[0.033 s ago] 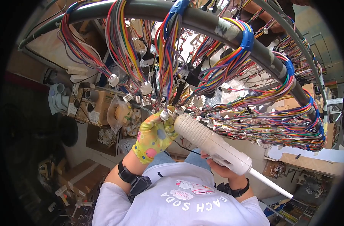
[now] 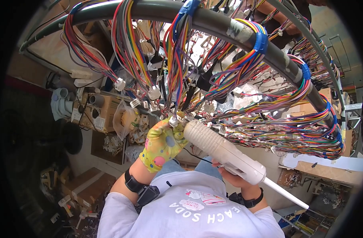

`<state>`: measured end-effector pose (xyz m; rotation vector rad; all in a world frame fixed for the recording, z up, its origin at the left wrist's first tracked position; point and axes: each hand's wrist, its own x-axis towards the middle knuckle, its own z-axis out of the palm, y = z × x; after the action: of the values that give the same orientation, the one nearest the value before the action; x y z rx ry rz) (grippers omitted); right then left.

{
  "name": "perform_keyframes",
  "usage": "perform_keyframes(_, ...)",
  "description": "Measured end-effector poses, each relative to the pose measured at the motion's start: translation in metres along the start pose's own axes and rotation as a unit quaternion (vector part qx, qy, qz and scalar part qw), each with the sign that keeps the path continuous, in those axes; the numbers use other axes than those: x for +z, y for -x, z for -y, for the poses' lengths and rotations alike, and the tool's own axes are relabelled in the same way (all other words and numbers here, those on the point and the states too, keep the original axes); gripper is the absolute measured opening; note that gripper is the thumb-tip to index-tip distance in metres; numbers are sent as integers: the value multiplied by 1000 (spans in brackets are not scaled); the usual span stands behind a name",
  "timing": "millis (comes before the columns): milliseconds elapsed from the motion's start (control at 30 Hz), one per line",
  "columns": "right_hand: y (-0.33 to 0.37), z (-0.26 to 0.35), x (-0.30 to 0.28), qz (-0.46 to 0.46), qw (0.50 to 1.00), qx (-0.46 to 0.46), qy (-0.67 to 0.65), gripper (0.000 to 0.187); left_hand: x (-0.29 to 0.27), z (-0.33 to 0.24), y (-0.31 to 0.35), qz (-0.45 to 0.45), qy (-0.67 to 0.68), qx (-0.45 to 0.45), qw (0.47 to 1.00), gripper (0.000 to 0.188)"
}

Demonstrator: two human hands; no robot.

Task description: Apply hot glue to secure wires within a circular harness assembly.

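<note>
The left hand [image 2: 164, 143], in a yellow dotted glove, is closed with its fingertips pinching a small white connector [image 2: 173, 121] at the end of hanging coloured wires [image 2: 175, 75]. The connector sits at the top of that hand, touching the ribbed tip of a white handheld tool [image 2: 223, 150]. The right hand [image 2: 233, 176] grips the tool from below, fingers wrapped around its body; the tool slants from beside the left hand down past the right hand. Above both hands, a dark curved pipe [image 2: 213, 22] carries many wire bundles bound with blue ties [image 2: 261, 41].
</note>
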<state>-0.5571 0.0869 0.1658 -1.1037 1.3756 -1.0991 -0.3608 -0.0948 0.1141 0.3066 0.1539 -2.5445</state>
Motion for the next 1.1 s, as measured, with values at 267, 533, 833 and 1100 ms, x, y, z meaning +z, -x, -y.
perform_keyframes(267,3,-2,0,-16,969,120,-217,40,8,1,0,14,-11,-6,1000,42)
perform_keyframes(533,6,-4,0,13,992,89,-83,40,3,1,-1,-19,-32,14,999,45)
perform_keyframes(833,5,-1,1,11,991,75,-113,36,1,0,-1,-22,-33,3,999,44)
perform_keyframes(1100,0,-3,-4,8,993,55,-102,35,7,1,0,2,-2,-22,1000,44)
